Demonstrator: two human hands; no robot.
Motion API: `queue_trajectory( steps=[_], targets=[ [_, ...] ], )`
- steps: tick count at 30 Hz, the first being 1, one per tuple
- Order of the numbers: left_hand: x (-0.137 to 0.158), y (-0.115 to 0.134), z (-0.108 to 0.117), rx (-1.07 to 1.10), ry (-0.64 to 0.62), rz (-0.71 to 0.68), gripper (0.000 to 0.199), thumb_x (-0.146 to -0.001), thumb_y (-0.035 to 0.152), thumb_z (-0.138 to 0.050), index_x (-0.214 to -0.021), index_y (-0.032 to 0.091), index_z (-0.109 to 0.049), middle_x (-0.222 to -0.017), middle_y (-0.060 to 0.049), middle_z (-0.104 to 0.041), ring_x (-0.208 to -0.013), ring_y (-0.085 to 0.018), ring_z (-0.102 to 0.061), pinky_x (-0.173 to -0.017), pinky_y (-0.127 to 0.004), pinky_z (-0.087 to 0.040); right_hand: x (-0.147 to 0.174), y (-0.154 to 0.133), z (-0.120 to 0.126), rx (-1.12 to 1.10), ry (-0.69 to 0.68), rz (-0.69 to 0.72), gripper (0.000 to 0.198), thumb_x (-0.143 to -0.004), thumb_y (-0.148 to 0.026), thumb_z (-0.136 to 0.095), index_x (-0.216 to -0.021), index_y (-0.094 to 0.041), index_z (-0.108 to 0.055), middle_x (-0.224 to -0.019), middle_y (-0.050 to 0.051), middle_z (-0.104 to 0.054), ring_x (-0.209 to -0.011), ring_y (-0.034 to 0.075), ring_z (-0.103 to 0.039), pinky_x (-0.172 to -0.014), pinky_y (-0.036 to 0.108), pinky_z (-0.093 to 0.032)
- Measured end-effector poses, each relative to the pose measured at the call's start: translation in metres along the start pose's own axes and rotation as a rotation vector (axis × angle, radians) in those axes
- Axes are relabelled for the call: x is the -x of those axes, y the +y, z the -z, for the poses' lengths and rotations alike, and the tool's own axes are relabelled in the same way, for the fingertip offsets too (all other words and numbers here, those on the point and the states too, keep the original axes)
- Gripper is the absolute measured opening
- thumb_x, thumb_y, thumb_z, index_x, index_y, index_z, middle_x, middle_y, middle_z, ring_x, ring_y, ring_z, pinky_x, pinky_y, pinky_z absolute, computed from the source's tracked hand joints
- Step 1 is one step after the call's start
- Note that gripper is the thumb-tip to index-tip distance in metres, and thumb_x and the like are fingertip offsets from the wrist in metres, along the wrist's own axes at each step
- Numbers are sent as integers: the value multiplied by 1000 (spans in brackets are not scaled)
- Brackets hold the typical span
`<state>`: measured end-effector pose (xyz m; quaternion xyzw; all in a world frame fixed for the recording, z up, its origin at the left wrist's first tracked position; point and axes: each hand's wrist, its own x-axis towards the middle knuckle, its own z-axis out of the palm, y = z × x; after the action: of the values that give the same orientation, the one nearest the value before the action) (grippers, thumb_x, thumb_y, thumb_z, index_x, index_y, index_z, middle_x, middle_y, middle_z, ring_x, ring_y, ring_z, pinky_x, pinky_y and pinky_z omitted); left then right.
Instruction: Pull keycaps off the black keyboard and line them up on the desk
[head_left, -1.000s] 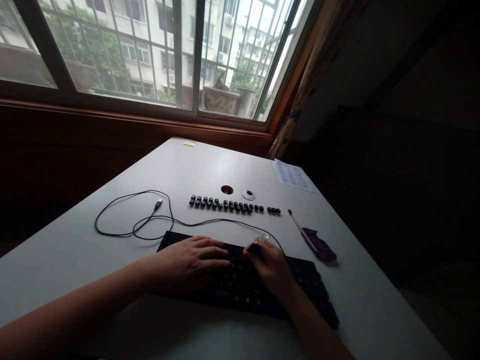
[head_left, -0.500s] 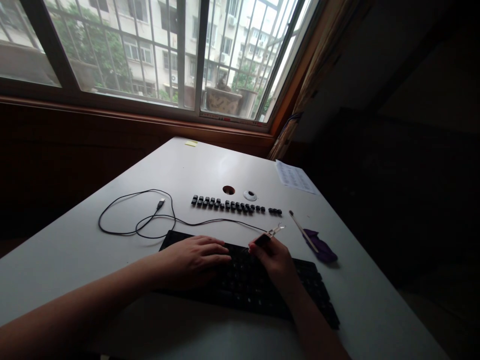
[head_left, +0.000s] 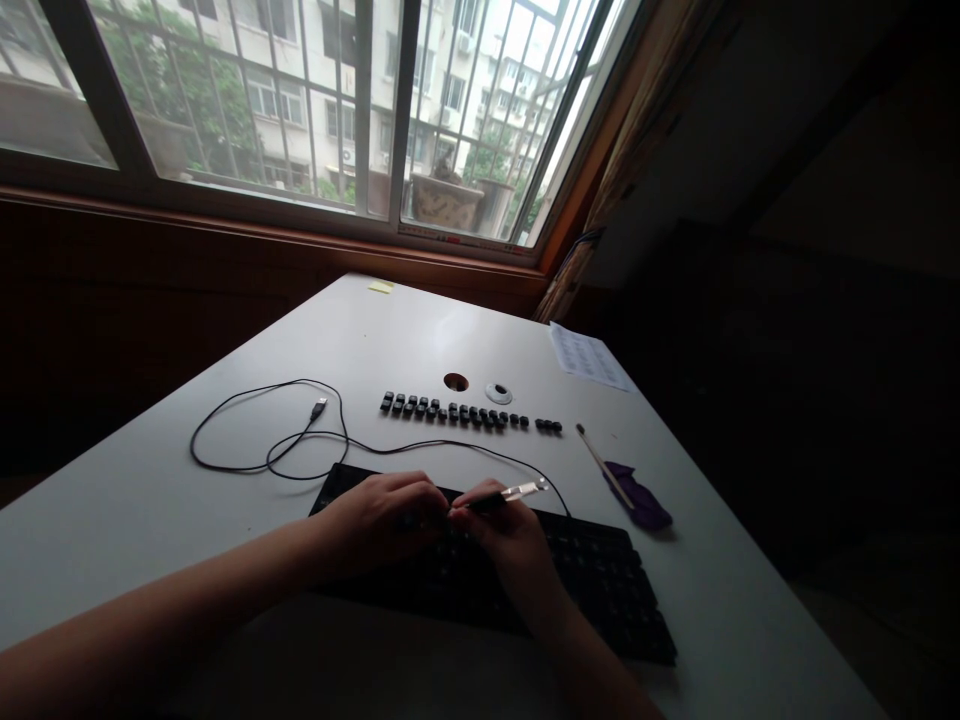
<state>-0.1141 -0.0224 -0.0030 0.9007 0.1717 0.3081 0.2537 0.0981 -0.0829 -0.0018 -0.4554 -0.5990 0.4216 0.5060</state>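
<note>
The black keyboard [head_left: 600,575] lies across the near part of the table, partly covered by both hands. My right hand [head_left: 510,535] is closed round a keycap puller [head_left: 491,502], its dark handle toward my left hand and its shiny metal prongs pointing away to the right. Over the keyboard's left part, my left hand [head_left: 397,510] has its fingers curled in, the tips meeting the right hand's fingertips. Whatever is pinched there is too small and dark to make out. Several loose black keycaps [head_left: 454,414] stand in rows beyond the keyboard.
The keyboard's USB cable [head_left: 270,468] lies looped at the left. On the right, a thin brush [head_left: 600,462] rests on a purple cloth [head_left: 645,505]. Farther back are a round table hole [head_left: 456,382], its white cover ring [head_left: 491,395], a paper sheet [head_left: 589,355] and a yellow note [head_left: 380,287].
My right hand has moved left with the puller to meet my left hand, and the puller has turned flatter. My left fingers, stretched over the keys before, are now curled in.
</note>
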Motion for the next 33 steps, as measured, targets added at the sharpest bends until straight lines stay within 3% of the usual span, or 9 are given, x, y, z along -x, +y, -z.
queue_trajectory(
  steps=[7, 12, 16, 20, 25, 29, 33],
  targets=[
    [-2, 6, 1, 85, 75, 93, 16, -82, 14, -64, -96, 16, -55, -86, -1, -57, -69, -11, -52, -59, -21, -42, 0, 1, 1, 37, -81, 93, 5, -82, -25, -76, -85, -23, -73, -80, 0, -63, -71, 14, -60, -65, 27, -47],
    [-2, 7, 5, 78, 38, 139, 11, -87, 21, -62, -95, 16, -56, -84, -1, -56, -64, -9, -48, -57, -20, -38, 1, -10, 0, 102, -153, 113, 14, -89, -28, -68, -78, -20, -69, -77, 2, -63, -73, 16, -60, -70, 30, -47],
    [-3, 6, 8, 59, 47, 179, 13, -88, 27, -63, -88, 16, -56, -78, 1, -55, -64, -10, -47, -57, -21, -36, 2, -13, 2, 104, -199, 146, 22, -97, -31, -55, -91, -20, -72, -79, 3, -64, -76, 17, -62, -74, 32, -48],
    [-3, 5, 8, 33, 85, 217, 14, -87, 27, -63, -84, 16, -55, -73, 2, -53, -63, -10, -46, -57, -21, -35, 5, -10, 1, 109, -172, 162, 29, -100, -33, -48, -100, -21, -74, -80, 4, -63, -76, 17, -63, -72, 32, -48],
    [-4, 2, 9, 82, 128, 243, 19, -90, 30, -61, -80, 16, -53, -76, 0, -55, -66, -11, -50, -60, -23, -40, 5, -5, 1, 27, -36, 49, 17, -94, -31, -61, -106, -24, -72, -80, 0, -62, -64, 13, -62, -64, 28, -48],
    [-3, 2, 11, 265, 93, 246, 18, -91, 32, -62, -92, 16, -55, -98, -6, -63, -75, -13, -58, -66, -24, -47, 4, -7, 2, 6, -54, 51, 15, -91, -29, -66, -102, -25, -74, -82, 1, -63, -69, 14, -64, -67, 28, -50],
    [1, -2, 8, 388, 87, 257, 23, -88, 32, -67, -95, 16, -52, -93, -5, -66, -74, -13, -60, -65, -23, -48, 4, -7, 4, -38, -80, 39, 15, -90, -29, -66, -101, -24, -76, -78, 1, -64, -67, 14, -65, -67, 29, -50]
  ],
)
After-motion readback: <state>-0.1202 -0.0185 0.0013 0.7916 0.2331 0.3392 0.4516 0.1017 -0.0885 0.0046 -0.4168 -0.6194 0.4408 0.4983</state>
